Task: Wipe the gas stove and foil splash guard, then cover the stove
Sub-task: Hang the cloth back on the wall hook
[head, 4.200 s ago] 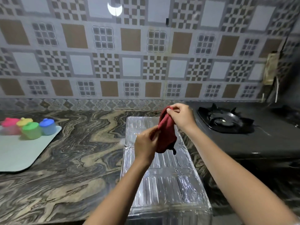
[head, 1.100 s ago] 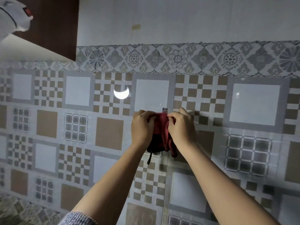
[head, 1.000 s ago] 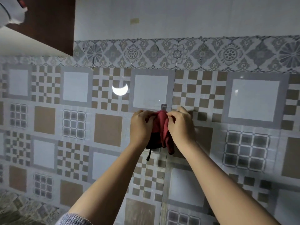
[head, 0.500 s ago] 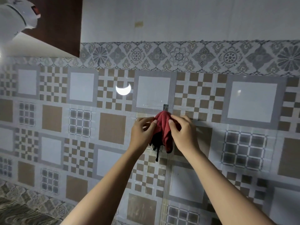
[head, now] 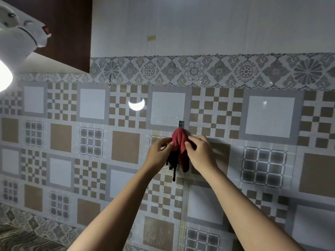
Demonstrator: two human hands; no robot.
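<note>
The limp, light red cloth [head: 179,142] hangs bunched from a small dark wall hook [head: 181,123]; the left hand [head: 159,153] and right hand [head: 201,151] pinch its upper folds; likely best gripped there.

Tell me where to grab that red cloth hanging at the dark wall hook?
Pinch the red cloth just under the dark wall hook, from both sides, as the left hand and right hand do: it bunches narrow there; lower folds dangle loose.

A small dark hook [head: 181,123] on the tiled wall [head: 90,142] meets the bunched red cloth [head: 179,142].
</note>
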